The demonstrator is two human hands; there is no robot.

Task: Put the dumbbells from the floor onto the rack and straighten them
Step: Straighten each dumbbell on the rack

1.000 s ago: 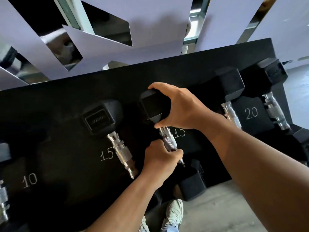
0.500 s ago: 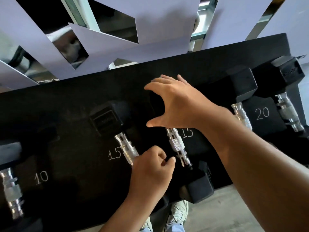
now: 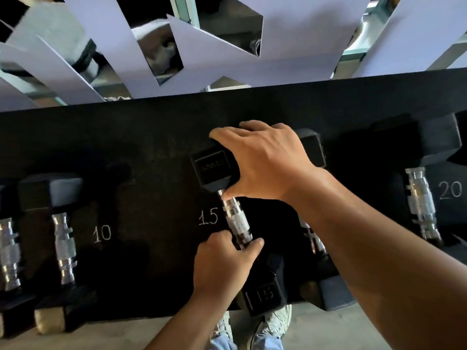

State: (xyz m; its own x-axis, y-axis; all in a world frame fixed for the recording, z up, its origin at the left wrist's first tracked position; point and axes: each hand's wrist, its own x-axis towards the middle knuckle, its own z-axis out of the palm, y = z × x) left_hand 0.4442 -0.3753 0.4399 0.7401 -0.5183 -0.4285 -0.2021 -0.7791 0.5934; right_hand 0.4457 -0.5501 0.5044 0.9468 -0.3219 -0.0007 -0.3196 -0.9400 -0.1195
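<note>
We close the left hand [image 3: 222, 263] around the 15 dumbbell [image 3: 233, 218] at its knurled handle. The right hand [image 3: 262, 162] clamps its far head. Judged heavy and rigid; steer from both points.

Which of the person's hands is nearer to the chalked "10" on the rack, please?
Left. The left hand grips the dumbbell handle right of the chalked "10"; the right hand sits farther right, on the dumbbell's upper head.

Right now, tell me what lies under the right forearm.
Under the right forearm a second dumbbell lies on the rack: head and bits of chrome handle show; the handle's middle is covered.
</note>
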